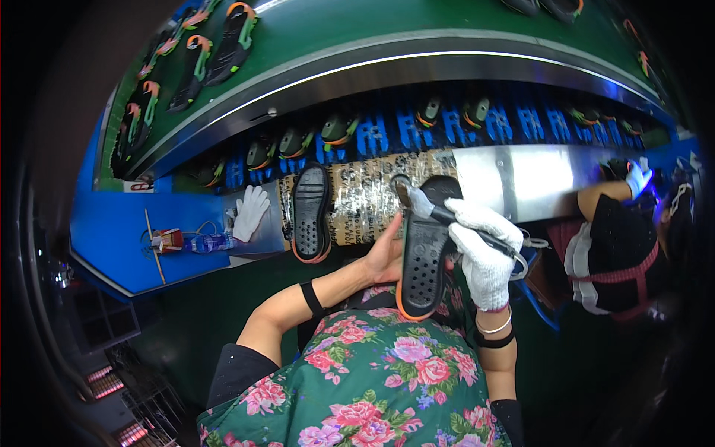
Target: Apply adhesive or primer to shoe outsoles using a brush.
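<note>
My bare left hand (385, 257) grips a black shoe sole with an orange rim (422, 262), holding it upright with its studded underside facing me. My right hand (482, 253), in a white glove, holds a brush (423, 205) whose bristle end rests at the top of that sole. A second black sole with an orange rim (311, 213) lies on the foil-wrapped work surface (365, 195) just left of my hands.
A spare white glove (250, 211), a small bottle (211, 242) and a stick lie on the blue bench (126, 231). A green conveyor (350, 30) above carries several sandals; blue racks (454, 123) below it hold more. Another person (622, 249) works at right.
</note>
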Demonstrator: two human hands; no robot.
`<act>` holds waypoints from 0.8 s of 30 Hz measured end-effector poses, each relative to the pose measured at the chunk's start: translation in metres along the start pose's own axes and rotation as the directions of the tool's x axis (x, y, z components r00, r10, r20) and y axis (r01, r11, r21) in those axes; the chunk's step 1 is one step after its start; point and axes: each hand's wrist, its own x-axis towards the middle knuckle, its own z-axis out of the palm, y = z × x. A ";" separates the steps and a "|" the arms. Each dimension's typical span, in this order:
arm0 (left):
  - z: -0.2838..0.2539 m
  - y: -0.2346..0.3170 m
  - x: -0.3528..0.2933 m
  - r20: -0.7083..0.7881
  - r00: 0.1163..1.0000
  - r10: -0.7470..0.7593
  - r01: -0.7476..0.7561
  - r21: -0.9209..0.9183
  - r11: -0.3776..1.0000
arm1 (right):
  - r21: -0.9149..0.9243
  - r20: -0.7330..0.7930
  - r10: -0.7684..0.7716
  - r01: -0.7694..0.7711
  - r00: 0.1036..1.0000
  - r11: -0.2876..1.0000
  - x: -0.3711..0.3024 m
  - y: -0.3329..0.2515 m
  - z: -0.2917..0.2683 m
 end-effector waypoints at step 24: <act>0.088 0.010 0.045 -0.251 0.883 0.397 -0.309 0.326 0.893 | -0.666 0.347 -0.406 0.527 0.846 0.528 0.018 -0.030 0.005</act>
